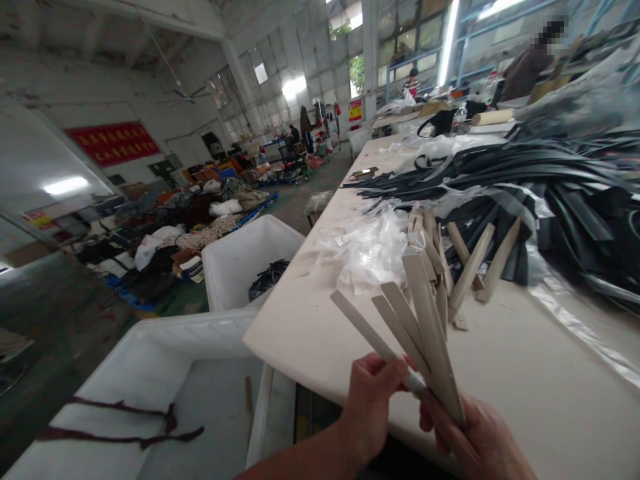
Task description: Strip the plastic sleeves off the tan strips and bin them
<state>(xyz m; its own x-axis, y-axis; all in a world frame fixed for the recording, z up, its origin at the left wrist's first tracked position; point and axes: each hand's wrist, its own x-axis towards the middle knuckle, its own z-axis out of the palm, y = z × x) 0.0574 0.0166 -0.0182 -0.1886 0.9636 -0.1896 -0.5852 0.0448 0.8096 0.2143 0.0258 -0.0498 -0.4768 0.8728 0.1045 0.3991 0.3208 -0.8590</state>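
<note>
By the near edge of the worktop [540, 373], my left hand [373, 397] pinches one brown strip [356, 320] while my right hand [483, 433] grips the fanned strips [426, 313], and holding tight should stop drops.

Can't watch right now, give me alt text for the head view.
The person's left hand pinches one grey-brown strip while the right hand grips a fan of similar strips at the edge of a pale table. Beyond lie loose grey-brown strips, crumpled clear plastic and a heap of black strips; white bins stand to the left.
</note>
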